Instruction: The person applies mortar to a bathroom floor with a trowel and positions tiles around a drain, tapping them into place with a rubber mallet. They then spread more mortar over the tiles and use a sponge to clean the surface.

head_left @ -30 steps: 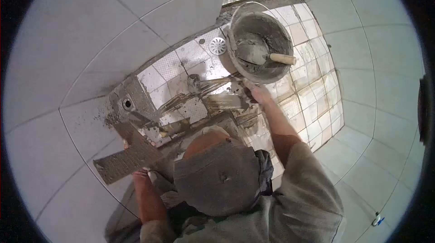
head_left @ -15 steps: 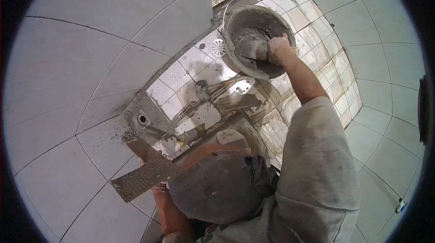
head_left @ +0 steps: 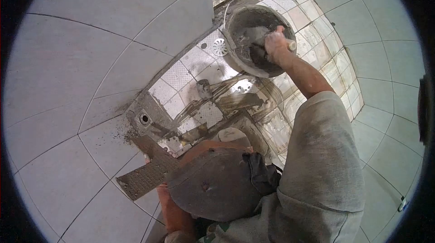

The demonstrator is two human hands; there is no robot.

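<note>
My right hand [head_left: 274, 46] is closed around a trowel, whose pale handle end [head_left: 292, 45] sticks out past the fist. The hand is inside a mortar-caked bucket [head_left: 234, 48], and the trowel's blade is hard to tell from the wet grey mortar [head_left: 244, 46] there. At lower left, my left hand [head_left: 163, 192] grips an L-shaped cut tile [head_left: 147, 177] from below, with a few fingertips showing at its inner edge. Ridged grey mortar coats the tile's upward face. A grey cap [head_left: 206, 184] hides part of the left hand and arm.
A round white drain grate [head_left: 219, 47] lies beside the bucket. The small floor tiles [head_left: 179, 73] are smeared with mortar. A pipe opening [head_left: 144, 119] sits in a rough patch by the tiled wall [head_left: 108, 62]. A pale rounded object [head_left: 233, 135] lies in front of the cap.
My right hand has turned over in the bucket, so the trowel's handle end now shows and its blade has tilted away. The tile in my left hand has shifted only slightly.
</note>
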